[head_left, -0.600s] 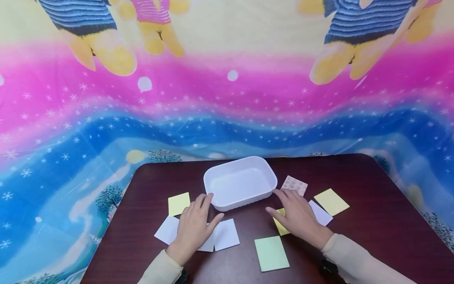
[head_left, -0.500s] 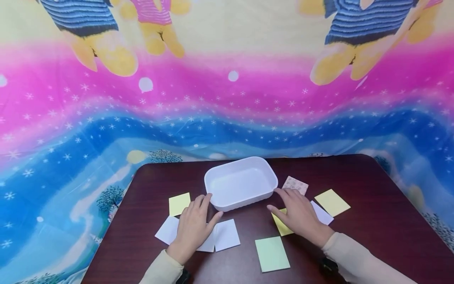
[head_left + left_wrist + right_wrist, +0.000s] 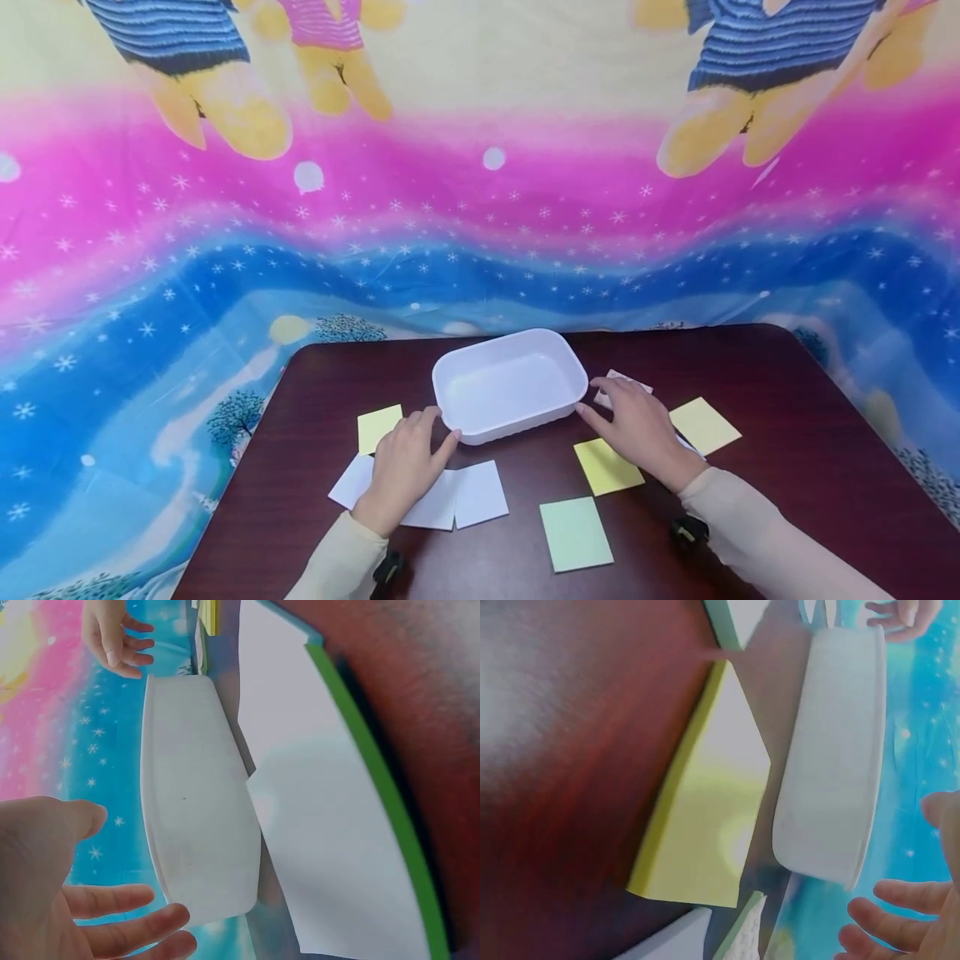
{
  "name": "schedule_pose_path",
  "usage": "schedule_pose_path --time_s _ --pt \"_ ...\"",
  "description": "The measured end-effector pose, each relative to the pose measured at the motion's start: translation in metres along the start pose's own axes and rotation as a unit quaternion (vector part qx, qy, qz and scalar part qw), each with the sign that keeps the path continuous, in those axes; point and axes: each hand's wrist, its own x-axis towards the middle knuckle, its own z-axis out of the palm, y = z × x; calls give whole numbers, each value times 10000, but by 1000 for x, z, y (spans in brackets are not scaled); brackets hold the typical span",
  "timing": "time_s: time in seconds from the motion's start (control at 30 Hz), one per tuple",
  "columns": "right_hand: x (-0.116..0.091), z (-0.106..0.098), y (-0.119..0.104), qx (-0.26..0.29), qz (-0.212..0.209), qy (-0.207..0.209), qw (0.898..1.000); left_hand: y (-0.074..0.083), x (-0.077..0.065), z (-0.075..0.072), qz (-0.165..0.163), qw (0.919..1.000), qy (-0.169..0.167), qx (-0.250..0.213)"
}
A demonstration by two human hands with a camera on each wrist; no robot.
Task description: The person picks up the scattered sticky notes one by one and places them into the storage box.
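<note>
A white rectangular plastic tub (image 3: 517,423) stands slightly askew near the back of the table. My left hand (image 3: 405,462) is at its left front corner, fingers spread and relaxed, thumb close to the rim. By the right end is my right hand (image 3: 637,421), likewise with loose fingers and nothing gripped. A bright yellow square pad (image 3: 609,467) lies below the right palm; its thickness shows in the right wrist view. The right hand partly covers a pink patterned square (image 3: 630,382). White square pads (image 3: 480,493) lie below the left hand, one with a green edge in the left wrist view.
A pale green square pad (image 3: 576,535) lies at the front middle, a cream one (image 3: 705,425) to the right, and a light yellow one (image 3: 378,427) on the left. The dark red table (image 3: 787,467) meets a colourful cloth backdrop (image 3: 480,208) behind the tub.
The right hand has shifted back and to the right, baring more of the yellow pad and covering more of the patterned and pale lavender ones. The left hand has shifted slightly left.
</note>
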Motion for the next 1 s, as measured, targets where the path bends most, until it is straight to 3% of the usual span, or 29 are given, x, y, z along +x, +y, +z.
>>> schedule_pose_path --time_s 0.63,1.0 --pt "30 7 11 301 514 -268 9979 -4 23 0 -504 9980 -311 -199" --pt "44 6 8 363 648 -419 9964 -6 30 -1 -809 9957 -444 -15"
